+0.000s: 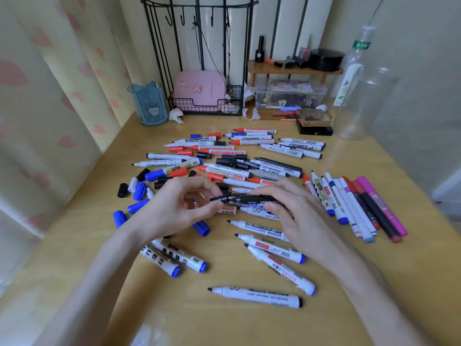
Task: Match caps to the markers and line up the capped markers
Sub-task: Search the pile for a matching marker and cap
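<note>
Worktop (249,325): a white marker (257,295) lies nearest, short of both hands.
Left hand (179,206): forearm enters from the lower left; fingers curled, thumb and fingertips pinching a black cap (220,198).
Right hand (299,213): forearm enters from the lower right, palm down; fingers clamped on a black marker (259,199), held level.
Cap and marker: end to end between the fingers; whether joined, cannot tell.
Blue caps (138,196): loose, left of the left fingers.
Pile (224,158): markers and caps beyond the fingers.
Row (354,206): markers side by side, right of the right fingers.
</note>
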Demonstrator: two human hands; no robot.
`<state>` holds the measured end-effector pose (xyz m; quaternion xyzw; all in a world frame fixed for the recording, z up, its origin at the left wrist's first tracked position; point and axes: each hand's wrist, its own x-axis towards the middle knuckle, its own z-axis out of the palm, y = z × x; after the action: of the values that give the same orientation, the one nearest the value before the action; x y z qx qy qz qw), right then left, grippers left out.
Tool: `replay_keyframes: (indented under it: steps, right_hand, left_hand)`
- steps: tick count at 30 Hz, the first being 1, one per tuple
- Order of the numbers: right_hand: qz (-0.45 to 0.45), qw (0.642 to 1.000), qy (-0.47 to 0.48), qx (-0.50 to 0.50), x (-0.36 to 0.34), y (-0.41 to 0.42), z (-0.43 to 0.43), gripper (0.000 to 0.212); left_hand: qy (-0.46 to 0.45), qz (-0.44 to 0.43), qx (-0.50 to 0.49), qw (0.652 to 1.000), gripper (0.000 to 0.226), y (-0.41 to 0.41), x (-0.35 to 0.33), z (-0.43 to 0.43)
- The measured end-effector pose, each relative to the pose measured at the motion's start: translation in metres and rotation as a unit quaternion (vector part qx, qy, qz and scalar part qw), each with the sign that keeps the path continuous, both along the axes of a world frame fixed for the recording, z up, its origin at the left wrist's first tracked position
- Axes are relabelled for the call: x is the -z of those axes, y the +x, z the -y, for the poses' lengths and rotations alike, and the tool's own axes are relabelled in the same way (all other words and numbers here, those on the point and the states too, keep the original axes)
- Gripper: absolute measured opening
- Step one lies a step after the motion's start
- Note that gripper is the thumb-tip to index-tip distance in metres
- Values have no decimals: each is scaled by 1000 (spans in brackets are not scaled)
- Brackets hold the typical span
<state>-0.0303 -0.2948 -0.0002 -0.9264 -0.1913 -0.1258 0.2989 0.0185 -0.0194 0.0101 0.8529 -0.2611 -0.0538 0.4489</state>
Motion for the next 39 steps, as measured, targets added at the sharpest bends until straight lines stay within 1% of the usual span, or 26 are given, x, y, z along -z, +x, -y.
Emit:
replay_keyframes:
  steps: [5,9,12,14,16,18,20,25,29,31,35,37,39]
  right_hand:
    - [18,1000,-21,6,3,0,-4,32]
    - [22,1000,-12,8,4,0,-5,30]
    - [21,1000,-8,2,5,0,-6,31]
    - [22,1000,-2,2,6,0,-7,32]
    - [33,999,8,6,6,0,-7,32]
    - [52,998,7,16,6,0,-6,32]
    - [62,998,9,21,6,1,-6,34]
    - [91,996,4,23,13,3,-3,52]
    - [105,994,7,25,16,4,-5,60]
    - [100,995,21,18,15,3,-5,60]
    - [78,995,60,15,5,7,-6,51]
    - [107,992,59,12,3,11,-12,52]
    - [154,987,29,24,4,12,-10,57]
  left_hand:
    - [2,9,2,1000,12,1,4,2]
    - [-2,2,8,1000,12,3,7,5]
    - [-29,-12,10,999,18,3,9,10]
    - [-24,-5,6,1000,24,2,11,13]
    - [-4,21,-3,1000,26,1,14,16]
    - [7,64,-18,998,29,-1,15,20]
    - [-8,87,-27,996,32,-3,16,24]
    - [-30,118,-42,992,31,-5,16,30]
    - [-24,149,-45,988,30,-9,14,33]
    - [-24,149,-42,988,30,-9,12,32]
    - [6,129,-32,991,27,0,4,28]
    - [4,100,-35,994,20,4,-2,22]
    - [3,81,-53,995,13,7,-3,8]
